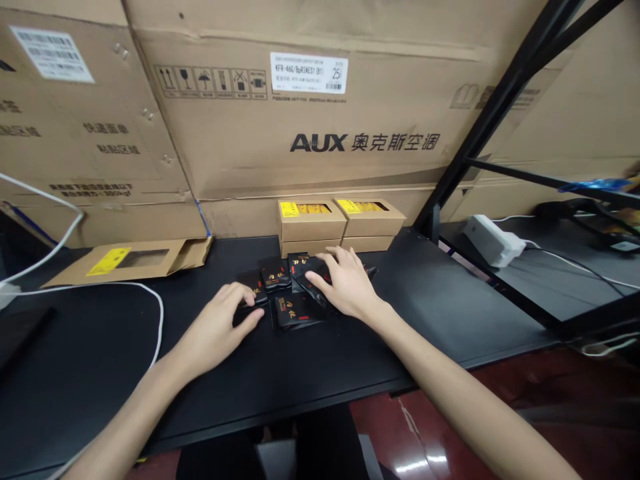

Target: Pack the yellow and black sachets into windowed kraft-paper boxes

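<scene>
black packets | on desk | left hand half-curled beside | right hand spread over | both grips: cannot tell

The packets were black with gold lettering and small red marks; the table was black too. The boxes were brown (with bright yellow labels), the cable white, the floor red.

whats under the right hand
Black packets with gold and red print stick out from beneath the right hand. The parts directly under its palm are covered, so how many packets lie there can't be seen.
</scene>
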`<state>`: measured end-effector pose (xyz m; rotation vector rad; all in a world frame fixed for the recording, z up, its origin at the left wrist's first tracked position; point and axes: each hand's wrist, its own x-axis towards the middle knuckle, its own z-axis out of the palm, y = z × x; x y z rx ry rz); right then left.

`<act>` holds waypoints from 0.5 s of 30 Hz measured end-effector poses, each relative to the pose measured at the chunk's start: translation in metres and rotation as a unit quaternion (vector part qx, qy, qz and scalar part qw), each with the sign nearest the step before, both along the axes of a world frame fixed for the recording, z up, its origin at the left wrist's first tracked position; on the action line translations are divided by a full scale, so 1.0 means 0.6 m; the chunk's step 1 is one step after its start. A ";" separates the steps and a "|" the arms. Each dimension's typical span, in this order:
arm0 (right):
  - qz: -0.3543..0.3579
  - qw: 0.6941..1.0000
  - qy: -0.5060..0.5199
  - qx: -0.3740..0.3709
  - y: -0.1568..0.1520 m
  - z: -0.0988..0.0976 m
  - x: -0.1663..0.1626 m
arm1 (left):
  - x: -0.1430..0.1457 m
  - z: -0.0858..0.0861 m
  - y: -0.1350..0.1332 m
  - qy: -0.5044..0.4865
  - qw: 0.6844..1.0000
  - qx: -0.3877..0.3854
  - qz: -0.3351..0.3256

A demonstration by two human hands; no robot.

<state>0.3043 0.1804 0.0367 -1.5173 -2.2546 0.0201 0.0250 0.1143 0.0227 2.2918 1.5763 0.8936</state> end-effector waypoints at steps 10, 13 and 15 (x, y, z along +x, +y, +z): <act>0.190 0.971 0.084 0.118 0.054 -0.005 -0.044 | -0.077 0.040 0.108 0.098 0.966 0.033 0.239; 0.194 0.971 0.079 0.115 0.051 -0.016 -0.034 | -0.100 0.034 0.101 0.155 0.951 0.012 0.266; 0.191 0.972 0.079 0.110 0.052 -0.020 -0.030 | -0.110 0.026 0.099 0.183 0.944 -0.004 0.275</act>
